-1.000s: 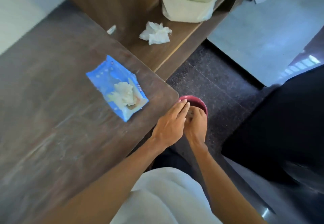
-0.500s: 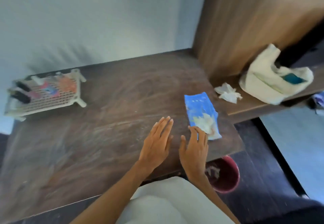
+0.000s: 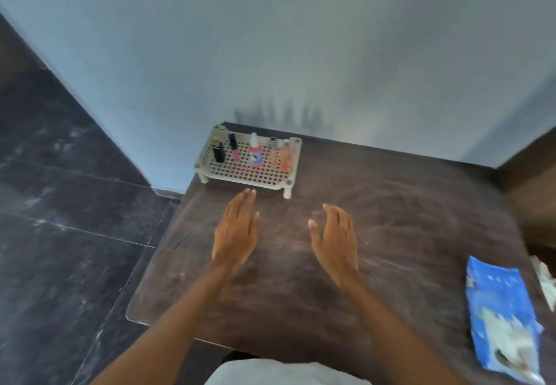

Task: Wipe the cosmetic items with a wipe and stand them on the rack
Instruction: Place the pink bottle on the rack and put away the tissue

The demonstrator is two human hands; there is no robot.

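Observation:
A cream perforated rack stands at the far left corner of the dark wooden table. Several cosmetic items stand upright on it: a black lipstick, a pink gloss tube, a white and pink bottle, a thin orange tube and an orange bottle. My left hand hovers just in front of the rack, fingers straight, holding nothing. My right hand is beside it, fingers relaxed and empty. A blue wipe packet lies at the table's right edge.
A blue-grey wall rises right behind the rack. Dark tiled floor lies to the left of the table. A wooden shelf edge and a bit of crumpled white tissue show at the far right.
The view swung left from the red bin to the rack. Both hands moved from the bin up over the table and toward the rack, empty.

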